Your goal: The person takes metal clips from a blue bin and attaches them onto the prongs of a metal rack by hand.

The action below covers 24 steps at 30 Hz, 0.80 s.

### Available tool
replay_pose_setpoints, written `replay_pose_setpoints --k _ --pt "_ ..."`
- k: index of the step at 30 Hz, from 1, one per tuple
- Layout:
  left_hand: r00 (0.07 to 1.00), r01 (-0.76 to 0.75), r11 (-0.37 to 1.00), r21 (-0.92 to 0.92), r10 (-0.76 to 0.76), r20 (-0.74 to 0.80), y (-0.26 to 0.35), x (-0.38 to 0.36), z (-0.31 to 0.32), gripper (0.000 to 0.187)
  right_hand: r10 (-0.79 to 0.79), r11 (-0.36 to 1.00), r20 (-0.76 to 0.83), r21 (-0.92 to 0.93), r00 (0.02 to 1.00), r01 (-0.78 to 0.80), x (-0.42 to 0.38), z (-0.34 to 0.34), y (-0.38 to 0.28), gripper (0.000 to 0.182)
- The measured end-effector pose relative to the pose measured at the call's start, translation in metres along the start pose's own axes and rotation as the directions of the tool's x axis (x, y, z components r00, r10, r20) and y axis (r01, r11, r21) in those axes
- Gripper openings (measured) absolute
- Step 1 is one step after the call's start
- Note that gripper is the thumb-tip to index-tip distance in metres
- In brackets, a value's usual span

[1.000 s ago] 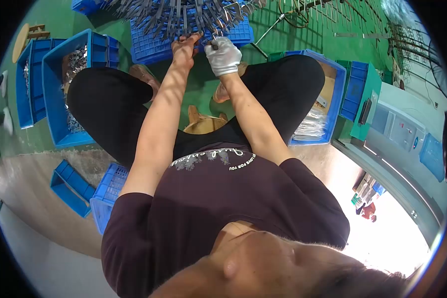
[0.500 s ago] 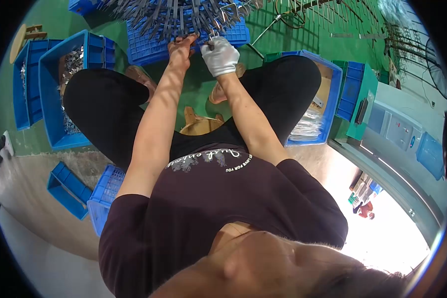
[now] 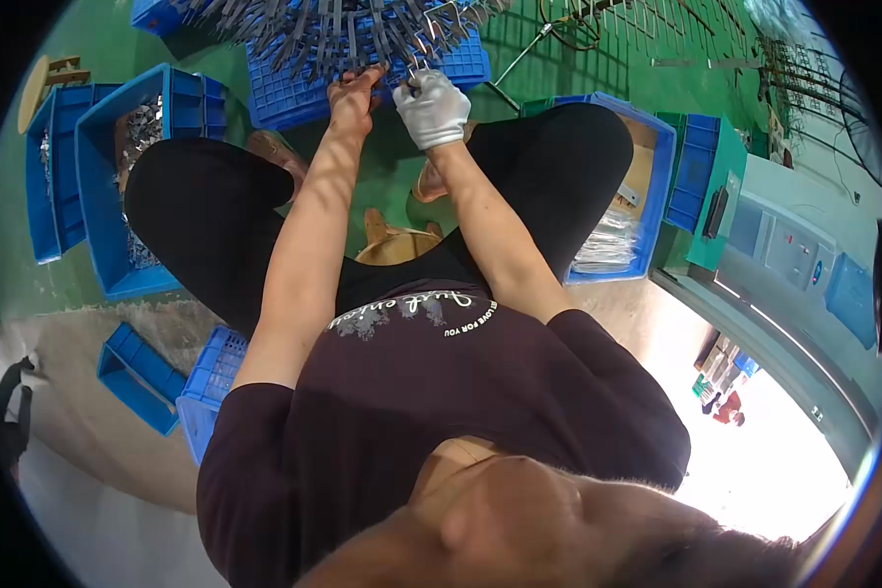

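In front of me a dense bundle of dark, thin metal strips fans out above a blue crate. My bare left hand is at the lower edge of the strips, its fingers bent together; what they pinch is too small to make out. Close to its right, my right hand wears a white glove and is curled closed beside a thin, bright metal hook or wire. The glove hides whatever lies inside its fingers.
On my left stand blue bins with small metal pieces. A blue bin on my right holds clear plastic bags. Wire racks stand ahead on the right. A wooden stool is beneath me.
Both hands stay almost where they were, with only slight shifts as the view moves a little. At the far left edge, a dark-clothed person's limb has changed position.
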<state>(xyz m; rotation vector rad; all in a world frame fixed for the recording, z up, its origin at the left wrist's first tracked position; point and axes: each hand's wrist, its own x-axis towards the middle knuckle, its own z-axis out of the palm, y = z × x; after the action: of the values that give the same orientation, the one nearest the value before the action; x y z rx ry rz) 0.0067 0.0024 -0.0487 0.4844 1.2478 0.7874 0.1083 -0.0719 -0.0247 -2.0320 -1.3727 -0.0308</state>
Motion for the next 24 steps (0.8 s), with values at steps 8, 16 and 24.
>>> replay_pose_setpoints --k 8,16,24 --pt "0.998 0.009 0.999 -0.039 -0.012 -0.056 -0.008 0.009 -0.001 0.018 0.022 1.0 0.028 0.011 0.999 -0.022 -0.003 0.004 0.0 0.017" --pt "1.0 -0.012 1.0 0.009 0.012 -0.017 -0.006 0.008 -0.003 0.013 0.011 1.0 0.033 0.0 0.999 -0.011 0.0 0.002 -0.003 0.017" --pt "0.983 0.124 0.99 0.072 -0.133 0.13 -0.008 0.001 -0.028 0.036 0.221 0.971 0.215 0.04 0.951 -0.235 -0.001 -0.023 -0.014 0.022"
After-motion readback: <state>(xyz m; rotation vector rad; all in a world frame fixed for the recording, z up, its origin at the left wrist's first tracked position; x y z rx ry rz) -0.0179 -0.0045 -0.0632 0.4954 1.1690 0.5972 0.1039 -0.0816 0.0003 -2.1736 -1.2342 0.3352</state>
